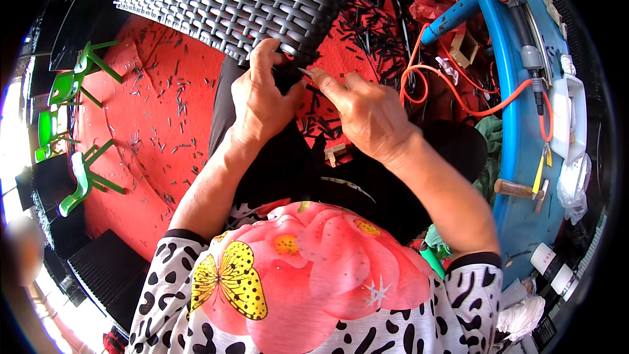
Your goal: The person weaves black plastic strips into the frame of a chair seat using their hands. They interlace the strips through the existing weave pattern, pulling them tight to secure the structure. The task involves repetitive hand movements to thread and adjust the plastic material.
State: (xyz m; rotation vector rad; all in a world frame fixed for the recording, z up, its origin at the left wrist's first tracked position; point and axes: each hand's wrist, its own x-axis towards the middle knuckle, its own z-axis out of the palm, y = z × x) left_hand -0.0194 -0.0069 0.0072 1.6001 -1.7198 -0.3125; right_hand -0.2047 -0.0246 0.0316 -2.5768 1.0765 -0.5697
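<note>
1. Left hand (262,101): sits at centre frame with its forearm rising from the lower left. The fingers are curled and pinched together on the lower edge of the black woven wicker panel (229,3); the thumb lies along the right side of the hand.
2. Right hand (367,115): sits just right of centre with its forearm running down to the lower right. The index finger and thumb extend up and left, and their tips meet at the same panel edge. A thin pale strand (305,72) appears to be held between them; the grip cannot be confirmed.
3. Hand spacing: the two hands are just beside each other, with fingertips nearly touching at the weave edge.
4. Panel location: it fills the upper centre and upper left of the frame. The lower edge slopes down toward the hands; the top is cut off by the frame.
5. Panel axis: the long axis runs roughly left to right, tilted down to the right. The weave strands cross it diagonally.
6. Room on the left: the red floor (151,124), littered with short dark strand offcuts, lies open. Green plastic chairs (72,85) stand at the left rim.
7. Room on the right: space is tight. A blue curved bench edge (508,124), an orange cord (458,101) and a wooden-handled hammer (517,190) lie near.
</note>
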